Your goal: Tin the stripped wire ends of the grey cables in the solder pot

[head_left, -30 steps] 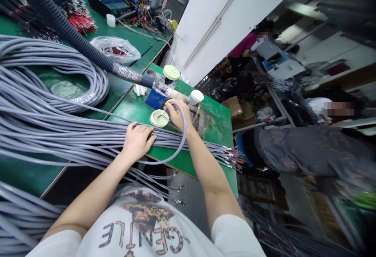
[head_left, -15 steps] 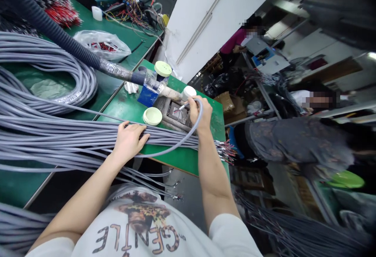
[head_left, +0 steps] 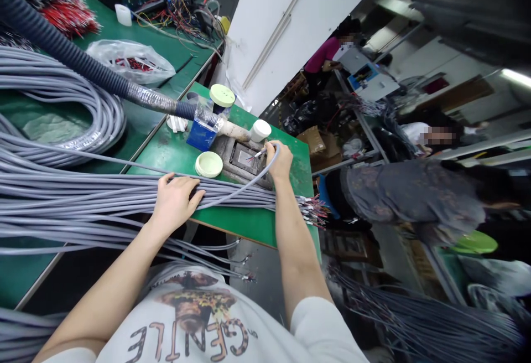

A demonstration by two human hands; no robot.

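Observation:
My right hand (head_left: 281,159) is closed in a pinch around the end of a grey cable (head_left: 244,187). Its stripped wire tips (head_left: 251,158) point left, over the shiny square of a solder pot (head_left: 236,172); whether they touch the surface I cannot tell. From that hand the cable curves down and left across a thick bundle of grey cables (head_left: 136,190). Lying on this bundle is my left hand (head_left: 176,196), palm down, thumb apart from the fingers. The bundle's stripped ends (head_left: 313,209) fan out beyond my right forearm.
A ribbed hose (head_left: 108,78) ends in a nozzle (head_left: 234,129) beside the pot. Around it stand a pale green cup (head_left: 208,164), a white tub (head_left: 260,130), a lidded jar (head_left: 222,96) and a blue box (head_left: 201,135). Coiled cable (head_left: 103,125) lies left. Other people are at the right.
The cable's loop by my right hand has flattened, and the wire tips sit slightly farther right over the pot. My left hand stays on the bundle. The whole view has shifted a little.

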